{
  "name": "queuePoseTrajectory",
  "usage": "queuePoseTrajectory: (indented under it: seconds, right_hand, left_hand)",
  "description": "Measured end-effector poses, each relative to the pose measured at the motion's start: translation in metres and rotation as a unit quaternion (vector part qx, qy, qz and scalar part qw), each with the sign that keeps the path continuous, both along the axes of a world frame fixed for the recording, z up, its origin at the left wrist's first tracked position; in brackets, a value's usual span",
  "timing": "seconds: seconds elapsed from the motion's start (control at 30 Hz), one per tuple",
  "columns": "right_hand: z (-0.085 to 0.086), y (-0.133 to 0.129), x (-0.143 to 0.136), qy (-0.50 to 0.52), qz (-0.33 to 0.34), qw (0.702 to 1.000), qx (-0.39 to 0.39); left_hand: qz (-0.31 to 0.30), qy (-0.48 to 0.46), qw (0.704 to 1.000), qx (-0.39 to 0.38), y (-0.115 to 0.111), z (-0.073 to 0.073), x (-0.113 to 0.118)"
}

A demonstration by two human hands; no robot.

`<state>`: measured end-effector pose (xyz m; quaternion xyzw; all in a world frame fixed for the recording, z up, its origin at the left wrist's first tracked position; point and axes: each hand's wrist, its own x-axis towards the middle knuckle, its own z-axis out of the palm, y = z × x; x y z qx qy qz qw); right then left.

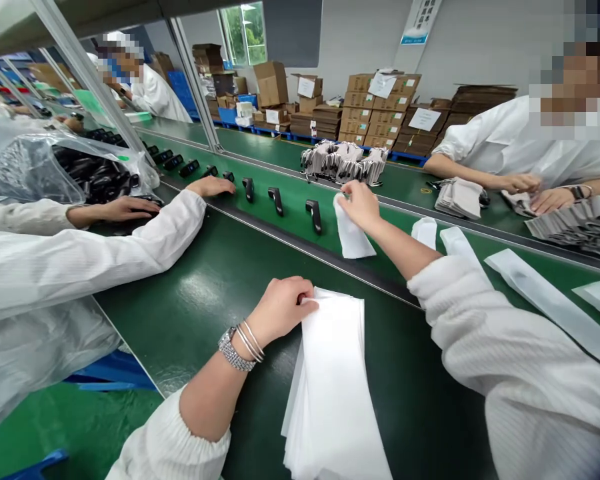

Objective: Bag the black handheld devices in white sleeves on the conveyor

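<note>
My left hand point(280, 308), with a watch and bangles at the wrist, pinches the top edge of a stack of long white sleeve bags point(337, 373) on the green table. Over the green conveyor belt, my right hand point(361, 208) grips the upper end of a white sleeve bag point(354, 235); whether anything is inside cannot be seen. Black handheld devices point(313, 217) lie in a row on the belt, the nearest just left of this bag. More white sleeve bags point(550, 300) lie on the belt under and beyond my right forearm.
A co-worker's hands at left touch the belt's devices and a clear bag of black items point(97, 173). Opposite, another person handles bundled grey-white strips point(460, 198). A strip pile point(345, 160) stands across the belt. Metal posts point(195, 80) rise at left; cartons point(380, 107) stand behind.
</note>
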<state>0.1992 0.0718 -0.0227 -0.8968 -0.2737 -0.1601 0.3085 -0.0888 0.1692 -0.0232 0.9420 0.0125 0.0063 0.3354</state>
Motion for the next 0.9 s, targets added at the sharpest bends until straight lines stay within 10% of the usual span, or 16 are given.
queuePoseTrajectory:
  seconds: [0.13, 0.3, 0.47, 0.67, 0.9]
  right_hand:
    - [-0.029, 0.031, -0.014, 0.094, 0.042, 0.99, -0.092]
    - [-0.046, 0.044, -0.016, 0.231, 0.042, 0.972, -0.007]
    - [-0.033, 0.015, -0.043, 0.307, 0.125, 0.937, 0.107]
    - [-0.011, -0.045, -0.123, 0.423, 0.32, 0.781, 0.329]
    - [-0.019, -0.057, -0.165, 0.426, 0.377, 0.782, 0.255]
  left_hand:
    - [-0.003, -0.05, 0.997, 0.06, -0.004, -0.002, 0.002]
    - [-0.018, -0.062, 0.996, 0.06, -0.005, -0.002, 0.003]
    - [0.012, -0.11, 0.991, 0.076, -0.005, 0.0, 0.003]
    - [0.053, -0.161, 0.986, 0.011, -0.008, 0.0, 0.002]
    - [0.063, -0.241, 0.96, -0.131, -0.015, 0.009, -0.004]
